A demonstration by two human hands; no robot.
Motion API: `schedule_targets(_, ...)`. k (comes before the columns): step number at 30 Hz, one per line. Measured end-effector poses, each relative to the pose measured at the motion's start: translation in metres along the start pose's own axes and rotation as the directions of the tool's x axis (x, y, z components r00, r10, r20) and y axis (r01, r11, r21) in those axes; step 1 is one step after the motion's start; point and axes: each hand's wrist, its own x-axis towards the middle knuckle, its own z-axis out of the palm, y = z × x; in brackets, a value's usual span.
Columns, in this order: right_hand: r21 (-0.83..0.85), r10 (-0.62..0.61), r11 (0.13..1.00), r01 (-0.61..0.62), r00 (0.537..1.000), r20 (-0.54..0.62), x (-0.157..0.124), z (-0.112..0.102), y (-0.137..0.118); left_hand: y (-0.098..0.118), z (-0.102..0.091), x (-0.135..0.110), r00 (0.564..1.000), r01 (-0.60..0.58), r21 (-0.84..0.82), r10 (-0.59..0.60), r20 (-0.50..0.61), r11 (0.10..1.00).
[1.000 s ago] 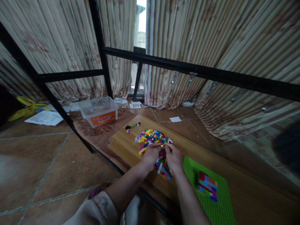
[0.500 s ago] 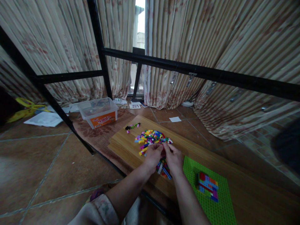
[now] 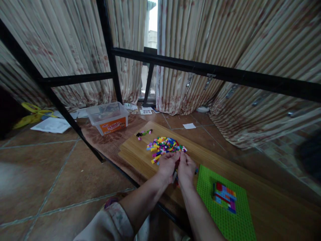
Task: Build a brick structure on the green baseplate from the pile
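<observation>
The long light-brown wooden desk [image 3: 135, 150] gives a steady base, and the work is best kept low over it, well inside its edges, so that a dropped piece can be caught. The hands are brought together above the middle of the desk: the fingertips of the left hand [image 3: 167, 167] and the right hand [image 3: 186, 167] meet, apparently clamped on a small dark-red plastic piece [image 3: 177, 163] that is mostly hidden. Whether it is being joined or parted cannot be told; either way, opposite sides should be gripped and force applied straight, without twisting.

Around the desk, pale striped, flower-printed curtains [image 3: 185, 26] are hung behind a black metal frame [image 3: 200, 67], whose bars could be knocked by a wide reach. A clear plastic box with an orange label [image 3: 114, 125] is placed beyond the desk's far left corner. On the desk, a square green studded baseplate [image 3: 240, 221] is set to the right of the hands, bearing a flat multicoloured brick block [image 3: 225, 196]. A loose multicoloured brick pile [image 3: 165, 145] is partly covered by the hands. Near the far left corner, a thin black-and-green row of pieces [image 3: 144, 133] is laid.
</observation>
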Motion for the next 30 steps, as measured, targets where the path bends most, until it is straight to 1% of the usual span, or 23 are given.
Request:
schedule_targets(3,-0.146,-0.064,0.988,0.058,0.997,-0.036,0.000,0.000,0.000,-0.001,0.002,-0.002,1.000,0.002,-0.005,-0.002,-0.020,1.000)
schedule_targets(6,-0.235,-0.093,0.969,0.079,0.994,-0.050,0.000,0.000,-0.002,-0.001,0.005,-0.002,1.000,-0.001,-0.008,0.001,-0.026,1.000)
schedule_targets(10,-0.247,-0.049,0.969,0.023,0.994,-0.099,0.002,-0.001,-0.002,-0.002,0.006,-0.002,1.000,-0.007,-0.003,0.007,-0.019,1.000)
schedule_targets(14,-0.198,0.013,0.979,-0.044,0.987,-0.157,0.005,-0.002,0.001,-0.005,0.007,-0.002,0.999,-0.020,0.028,0.022,-0.050,0.999)
schedule_targets(19,-0.038,0.119,0.992,-0.124,0.987,-0.109,0.010,-0.002,0.005,0.000,0.011,-0.001,0.998,0.054,0.025,-0.053,-0.039,0.998)
schedule_targets(22,-0.001,0.144,0.989,-0.145,0.988,-0.062,0.014,-0.006,0.005,0.007,0.011,0.000,0.996,0.087,0.032,-0.087,-0.016,0.996)
schedule_targets(25,-0.047,0.136,0.989,-0.137,0.990,-0.029,0.020,-0.014,0.006,0.012,0.007,0.002,0.995,0.101,0.059,-0.100,-0.019,0.993)
schedule_targets(30,-0.233,0.086,0.969,-0.077,0.996,0.027,0.029,-0.025,0.010,0.013,-0.003,0.007,0.996,0.084,0.155,-0.081,-0.024,0.984)
